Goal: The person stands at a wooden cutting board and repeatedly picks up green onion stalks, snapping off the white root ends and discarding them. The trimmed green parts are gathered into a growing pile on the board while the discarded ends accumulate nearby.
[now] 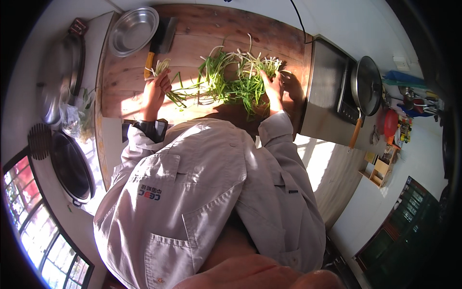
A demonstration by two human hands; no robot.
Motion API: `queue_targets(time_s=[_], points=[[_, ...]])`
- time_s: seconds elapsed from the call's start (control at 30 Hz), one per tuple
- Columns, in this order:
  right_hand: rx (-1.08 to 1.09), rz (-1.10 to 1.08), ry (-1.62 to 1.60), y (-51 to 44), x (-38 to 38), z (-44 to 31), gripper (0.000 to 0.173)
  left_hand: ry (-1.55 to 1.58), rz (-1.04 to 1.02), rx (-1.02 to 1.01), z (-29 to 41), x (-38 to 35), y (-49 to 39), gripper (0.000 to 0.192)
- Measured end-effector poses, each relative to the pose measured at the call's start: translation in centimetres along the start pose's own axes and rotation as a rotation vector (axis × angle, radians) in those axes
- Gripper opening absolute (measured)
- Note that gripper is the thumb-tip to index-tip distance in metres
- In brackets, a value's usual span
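Note:
My left hand (157,90) is closed around a small bunch of green onions (162,67), pale root ends up and green tops trailing right over the wooden table (126,86). A larger, loose pile of green onions (216,77) lies across the middle of the table. At the pile's right end, my right hand (273,86) has its thumb and fingers around the pale stems of another bunch. Above my left hand, a cleaver with a yellow handle (149,65) lies beside a round metal basin (134,31).
A frying pan (366,86) sits over an induction cooker (345,92) on the metal-topped counter (321,83) at right. On the left ledge are a dark oval pot (71,166) and a plastic bag (70,119). A black cable (300,21) hangs down the back wall.

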State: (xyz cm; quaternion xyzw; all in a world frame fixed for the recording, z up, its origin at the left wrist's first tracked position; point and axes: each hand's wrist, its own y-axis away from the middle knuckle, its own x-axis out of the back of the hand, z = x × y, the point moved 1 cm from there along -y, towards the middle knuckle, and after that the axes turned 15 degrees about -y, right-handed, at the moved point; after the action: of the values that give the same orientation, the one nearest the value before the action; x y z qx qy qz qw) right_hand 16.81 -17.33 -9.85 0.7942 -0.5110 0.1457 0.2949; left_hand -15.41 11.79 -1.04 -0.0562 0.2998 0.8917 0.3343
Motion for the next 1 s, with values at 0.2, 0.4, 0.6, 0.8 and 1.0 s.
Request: queue_targets(time_s=[0.2,0.4,0.6,0.8,1.0], points=[[0.125,0.004,0.325,0.0,-3.7,-1.1,0.117,0.058,0.007,-0.032,-1.8,1.9,1.2,0.02],[0.172,0.08,0.026,-2.6,-3.5,3.0,0.091,0.083,0.0,-0.025,-2.1,0.4,0.3,0.024],[-0.025,-0.037,-0.897,-0.9,-1.2,3.9,0.07,-0.018,-0.228,0.06,-1.9,-5.9,-2.3,0.019],[-0.053,-0.337,-1.349,2.7,-0.6,0.3,0.051,-0.051,-0.414,0.121,-5.4,-15.7,-7.3,0.027],[-0.212,-0.504,-1.253,5.0,-1.1,-0.7,0.032,-0.028,-0.439,0.128,-8.5,-19.4,-6.6,0.038]])
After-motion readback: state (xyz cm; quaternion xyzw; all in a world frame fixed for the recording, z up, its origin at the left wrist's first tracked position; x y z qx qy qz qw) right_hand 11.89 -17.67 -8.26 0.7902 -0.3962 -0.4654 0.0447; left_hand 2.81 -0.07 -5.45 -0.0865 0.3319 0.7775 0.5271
